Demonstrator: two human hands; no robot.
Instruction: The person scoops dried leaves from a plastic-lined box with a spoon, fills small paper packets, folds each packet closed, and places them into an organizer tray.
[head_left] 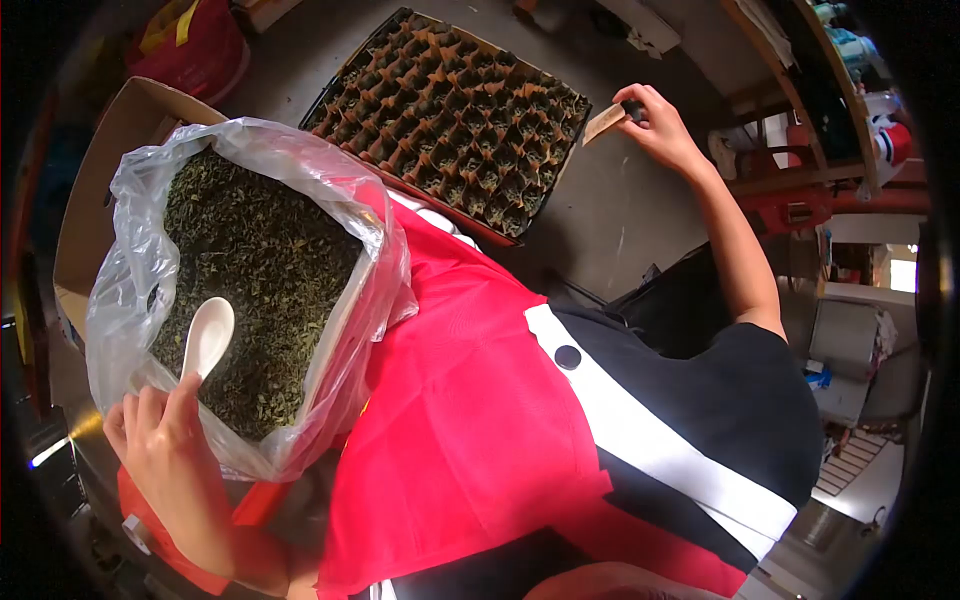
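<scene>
My left hand (165,455) is closed around the handle of a white spoon (211,335). The bowl of the spoon is above dried green leaves (265,250), which fill a clear plastic bag (130,265) with its mouth spread wide. My right hand (655,125) grips a small dark piece joined to a flat tan strip (603,123); its kind I cannot make out. That hand is raised beside the right corner of a large tray (519,238). Rows of small dark cups with tan dividers (450,110) fill this tray, and many cups hold leaf bits.
A cardboard box (95,200) surrounds the bag. My red apron (460,400) reaches up to the bag and tray. At the upper left stands a dark red bag or bucket (195,55). Wooden shelving (835,90) with assorted items is on the right.
</scene>
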